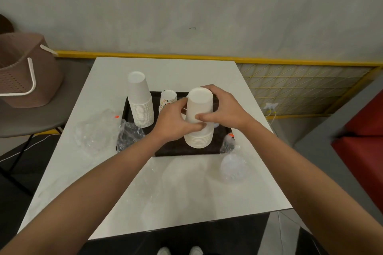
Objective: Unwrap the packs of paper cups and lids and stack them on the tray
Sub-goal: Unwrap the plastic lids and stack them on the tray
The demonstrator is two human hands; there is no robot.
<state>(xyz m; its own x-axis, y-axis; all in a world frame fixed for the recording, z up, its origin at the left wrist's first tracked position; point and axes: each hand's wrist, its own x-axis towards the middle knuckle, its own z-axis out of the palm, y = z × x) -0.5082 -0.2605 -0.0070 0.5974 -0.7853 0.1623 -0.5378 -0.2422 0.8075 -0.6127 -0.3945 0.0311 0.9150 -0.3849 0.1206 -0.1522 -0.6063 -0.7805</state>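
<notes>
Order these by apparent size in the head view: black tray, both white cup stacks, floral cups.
1. black tray
2. left white cup stack and held white cup stack, gripped by left hand and right hand: alike; the held one is nearer the camera, so unranked.
3. floral cups, partly hidden.

The bare left forearm [93, 182] and right forearm [300, 161] reached forward and converged. The left hand [176, 121] curled its fingers round one side of the stack of white cups [199, 105]. The right hand [226, 107] clasped the other side, thumb across the front.
</notes>
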